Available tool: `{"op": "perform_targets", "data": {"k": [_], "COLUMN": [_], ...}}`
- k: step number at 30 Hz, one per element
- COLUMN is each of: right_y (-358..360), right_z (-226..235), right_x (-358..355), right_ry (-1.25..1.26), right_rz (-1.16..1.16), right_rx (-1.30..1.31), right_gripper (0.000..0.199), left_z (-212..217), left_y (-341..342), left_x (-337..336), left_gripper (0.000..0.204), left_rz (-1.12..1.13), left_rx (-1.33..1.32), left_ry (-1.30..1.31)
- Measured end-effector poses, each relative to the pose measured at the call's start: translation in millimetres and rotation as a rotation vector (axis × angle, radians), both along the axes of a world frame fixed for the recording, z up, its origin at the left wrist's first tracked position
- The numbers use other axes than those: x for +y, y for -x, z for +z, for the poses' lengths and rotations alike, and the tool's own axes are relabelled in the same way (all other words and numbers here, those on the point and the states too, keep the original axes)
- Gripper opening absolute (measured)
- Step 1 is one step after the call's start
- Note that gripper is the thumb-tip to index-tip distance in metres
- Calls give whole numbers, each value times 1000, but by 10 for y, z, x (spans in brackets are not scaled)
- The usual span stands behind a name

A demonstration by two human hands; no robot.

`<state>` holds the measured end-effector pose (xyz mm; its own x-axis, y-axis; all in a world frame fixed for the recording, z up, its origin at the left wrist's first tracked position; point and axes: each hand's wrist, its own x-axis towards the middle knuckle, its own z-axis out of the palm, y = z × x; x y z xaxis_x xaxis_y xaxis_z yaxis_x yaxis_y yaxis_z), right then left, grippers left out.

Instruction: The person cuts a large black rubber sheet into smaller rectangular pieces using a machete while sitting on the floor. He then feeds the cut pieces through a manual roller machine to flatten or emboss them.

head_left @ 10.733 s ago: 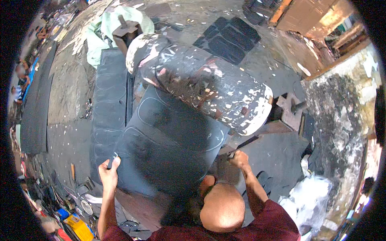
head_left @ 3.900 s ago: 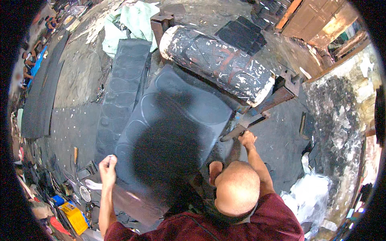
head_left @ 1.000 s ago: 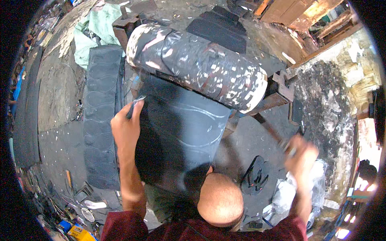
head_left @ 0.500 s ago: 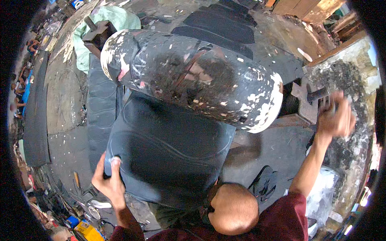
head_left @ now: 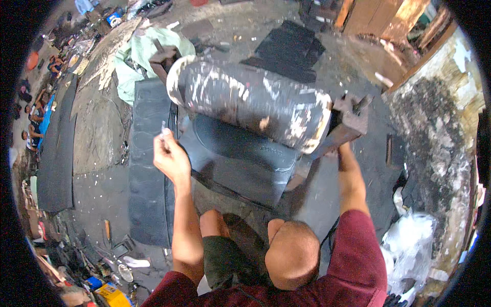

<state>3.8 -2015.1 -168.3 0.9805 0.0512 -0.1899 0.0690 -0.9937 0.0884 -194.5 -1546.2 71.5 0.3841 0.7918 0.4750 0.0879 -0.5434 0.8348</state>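
A big black roller [head_left: 250, 100], blotched with worn white patches, lies crosswise between two rusty metal brackets. Its surface is smeared by motion. From beneath it a glossy black sheet [head_left: 240, 169] with faint curved outlines slopes toward me. My left hand [head_left: 171, 156] is raised off the sheet's left edge, fingers pinched together around a small pale thing too blurred to name. At the roller's right end, my right hand [head_left: 344, 149] reaches up under the rusty bracket [head_left: 350, 120]. The bracket hides its fingers.
Left of the roller lies a long dark sheet [head_left: 148, 204] marked with sole-like outlines. Dark sheets [head_left: 286, 48] are heaped beyond it, near a pale green cloth [head_left: 128, 64]. Clear plastic [head_left: 411, 245] sits at lower right beside a stained wall [head_left: 429, 112]. Tools and scraps clutter the lower left.
My left hand has let go of the sheet's edge and moved up and right. My right hand has come from beside the right-end screw to below the bracket. The sheet sits farther under the roller.
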Motion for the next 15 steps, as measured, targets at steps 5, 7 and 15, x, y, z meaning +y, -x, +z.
{"op": "perform_targets", "data": {"k": [5,7,15], "right_y": [1848,2378,3641], "right_z": [-608,-21,1710], "right_x": [341,778,1086], "right_ry": [-116,-172,-134], "right_rz": [-13,-71,-134], "right_rx": [245,309,214], "right_gripper": [40,41,29], "left_z": [192,736,1350], "left_y": [-48,-194,-1574], "left_x": [-270,-561,-1175], "left_gripper": [15,17,63], "left_rz": [-67,-339,-1191], "left_rx": [-15,-111,923], "left_ry": [-617,-593,-653]}}
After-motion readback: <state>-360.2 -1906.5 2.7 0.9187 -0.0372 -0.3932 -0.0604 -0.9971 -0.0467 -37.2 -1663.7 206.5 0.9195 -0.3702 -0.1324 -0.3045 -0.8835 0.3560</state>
